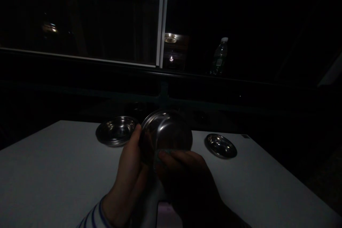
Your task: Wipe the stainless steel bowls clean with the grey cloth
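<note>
Above the white bench (66, 178), holding a metal bowl (173, 131) between stacked bowls (108, 137) and a smaller dish (221, 146), pinching its rim in fingers of the left hand (129, 165); pinching a greenish cloth (156, 162) against it in fingers of the right hand (188, 176).

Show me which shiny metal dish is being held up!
The middle dish, held in the left hand; the left pile and right dish rest on the white table.
</note>
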{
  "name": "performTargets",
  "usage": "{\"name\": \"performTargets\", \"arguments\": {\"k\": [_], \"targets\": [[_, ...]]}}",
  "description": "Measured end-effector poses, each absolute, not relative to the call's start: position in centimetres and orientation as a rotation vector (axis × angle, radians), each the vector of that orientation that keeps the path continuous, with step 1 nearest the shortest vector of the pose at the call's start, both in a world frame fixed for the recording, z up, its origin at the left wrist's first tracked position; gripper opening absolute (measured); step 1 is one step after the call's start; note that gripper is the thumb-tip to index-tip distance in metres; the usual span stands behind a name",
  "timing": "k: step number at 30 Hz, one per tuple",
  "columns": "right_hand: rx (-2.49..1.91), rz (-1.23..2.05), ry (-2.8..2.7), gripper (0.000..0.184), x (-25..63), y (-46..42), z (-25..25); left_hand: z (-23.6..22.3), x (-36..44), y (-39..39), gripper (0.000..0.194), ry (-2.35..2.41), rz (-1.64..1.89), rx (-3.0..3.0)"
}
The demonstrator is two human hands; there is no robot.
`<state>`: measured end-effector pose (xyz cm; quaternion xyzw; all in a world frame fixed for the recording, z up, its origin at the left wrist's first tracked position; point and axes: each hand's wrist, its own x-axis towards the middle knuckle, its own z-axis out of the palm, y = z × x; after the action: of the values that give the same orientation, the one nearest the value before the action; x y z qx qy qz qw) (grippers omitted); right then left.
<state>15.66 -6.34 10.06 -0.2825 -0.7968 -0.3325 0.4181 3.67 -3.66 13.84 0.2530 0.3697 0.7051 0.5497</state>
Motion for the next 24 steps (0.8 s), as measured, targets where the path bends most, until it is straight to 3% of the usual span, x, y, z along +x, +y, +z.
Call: {"name": "performTargets", "arguments": {"k": [24], "targets": [[-0.840, -0.814, -1.944, 0.022, 17.3, -6.0, 11.0, 12.3, 3.8, -3.1, 0.022, 0.906, 1.445, 0.647]]}}
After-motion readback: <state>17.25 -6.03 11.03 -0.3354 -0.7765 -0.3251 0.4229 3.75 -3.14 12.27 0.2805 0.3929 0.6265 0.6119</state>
